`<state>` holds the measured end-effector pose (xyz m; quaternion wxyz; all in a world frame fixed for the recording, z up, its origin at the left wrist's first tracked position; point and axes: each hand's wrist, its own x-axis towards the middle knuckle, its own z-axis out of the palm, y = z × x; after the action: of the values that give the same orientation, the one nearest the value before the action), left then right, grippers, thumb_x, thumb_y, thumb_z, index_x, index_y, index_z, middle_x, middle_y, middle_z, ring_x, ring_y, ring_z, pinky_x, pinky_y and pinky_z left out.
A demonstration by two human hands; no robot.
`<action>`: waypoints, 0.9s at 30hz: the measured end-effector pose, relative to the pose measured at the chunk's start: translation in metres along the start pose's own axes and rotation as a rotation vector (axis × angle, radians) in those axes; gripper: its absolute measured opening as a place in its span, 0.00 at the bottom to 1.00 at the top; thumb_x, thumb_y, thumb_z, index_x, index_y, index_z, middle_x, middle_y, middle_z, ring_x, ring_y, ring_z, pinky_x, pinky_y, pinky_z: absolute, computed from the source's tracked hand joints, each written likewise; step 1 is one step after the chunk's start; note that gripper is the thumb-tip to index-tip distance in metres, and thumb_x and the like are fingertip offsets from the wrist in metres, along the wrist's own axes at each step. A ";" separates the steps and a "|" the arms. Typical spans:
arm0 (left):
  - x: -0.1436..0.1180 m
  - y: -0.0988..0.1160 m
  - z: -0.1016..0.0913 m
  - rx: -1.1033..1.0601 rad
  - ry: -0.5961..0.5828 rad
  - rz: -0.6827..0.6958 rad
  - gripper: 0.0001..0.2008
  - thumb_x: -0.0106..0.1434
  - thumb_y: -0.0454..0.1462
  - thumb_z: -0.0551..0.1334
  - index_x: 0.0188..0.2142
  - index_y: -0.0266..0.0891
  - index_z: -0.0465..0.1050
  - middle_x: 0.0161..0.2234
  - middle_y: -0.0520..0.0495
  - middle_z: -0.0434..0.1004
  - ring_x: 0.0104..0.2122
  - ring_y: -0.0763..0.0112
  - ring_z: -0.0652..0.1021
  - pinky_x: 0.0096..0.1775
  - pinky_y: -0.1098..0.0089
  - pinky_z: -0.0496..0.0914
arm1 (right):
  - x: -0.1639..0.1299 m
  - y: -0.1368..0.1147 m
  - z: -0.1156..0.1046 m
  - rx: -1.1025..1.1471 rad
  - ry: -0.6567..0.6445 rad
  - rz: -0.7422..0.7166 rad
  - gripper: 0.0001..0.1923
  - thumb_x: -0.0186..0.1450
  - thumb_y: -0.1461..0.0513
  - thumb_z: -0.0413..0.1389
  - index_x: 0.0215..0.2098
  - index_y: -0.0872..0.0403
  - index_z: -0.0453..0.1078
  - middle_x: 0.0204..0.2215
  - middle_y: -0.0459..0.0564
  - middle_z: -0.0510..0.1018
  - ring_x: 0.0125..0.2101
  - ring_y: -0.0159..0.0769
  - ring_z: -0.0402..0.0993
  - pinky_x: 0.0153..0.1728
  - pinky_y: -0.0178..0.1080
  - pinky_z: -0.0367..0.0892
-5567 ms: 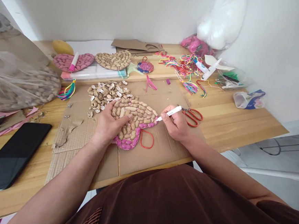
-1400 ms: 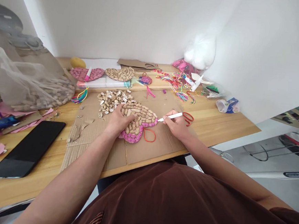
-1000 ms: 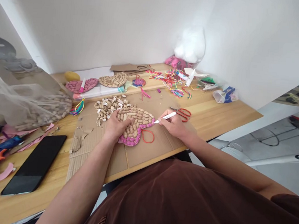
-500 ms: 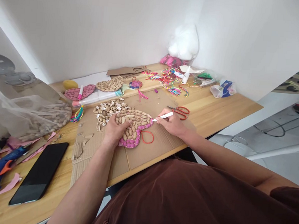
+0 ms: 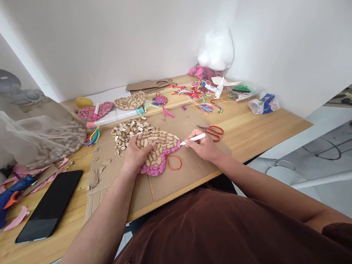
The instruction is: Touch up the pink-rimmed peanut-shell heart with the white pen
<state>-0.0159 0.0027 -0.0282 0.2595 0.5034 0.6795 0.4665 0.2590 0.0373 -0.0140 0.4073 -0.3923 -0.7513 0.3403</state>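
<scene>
A heart-shaped piece covered with peanut shells [image 5: 161, 145], partly coloured pink along its lower edge, lies on a cardboard sheet [image 5: 172, 176]. My left hand [image 5: 136, 155] presses flat on the heart's left side. My right hand [image 5: 203, 147] grips a white marker [image 5: 193, 138] whose tip touches the heart's right edge. A red cord loop [image 5: 173, 162] hangs from the heart's lower right.
Loose peanut shells [image 5: 126, 129], red scissors [image 5: 214, 131], a bag of peanuts [image 5: 46, 138], a black phone [image 5: 50, 205], a blue glue gun [image 5: 1, 205]. At the back: two more shell hearts [image 5: 132, 101], coloured cords [image 5: 197, 94], a glue bottle [image 5: 219, 88].
The camera view has tilted and pulled back. My hands stay on the heart; the marker tip has kept to the heart's right edge with small shifts.
</scene>
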 end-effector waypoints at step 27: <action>0.001 -0.001 0.001 -0.005 -0.018 -0.014 0.31 0.53 0.44 0.70 0.55 0.42 0.68 0.46 0.43 0.81 0.44 0.60 0.81 0.49 0.57 0.75 | -0.009 -0.009 0.003 -0.150 0.004 -0.124 0.05 0.66 0.59 0.56 0.32 0.51 0.67 0.27 0.45 0.73 0.28 0.34 0.67 0.31 0.37 0.60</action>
<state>-0.0158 0.0035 -0.0291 0.2700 0.5019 0.6797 0.4617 0.2564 0.0250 -0.0114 0.3984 -0.3753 -0.7967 0.2565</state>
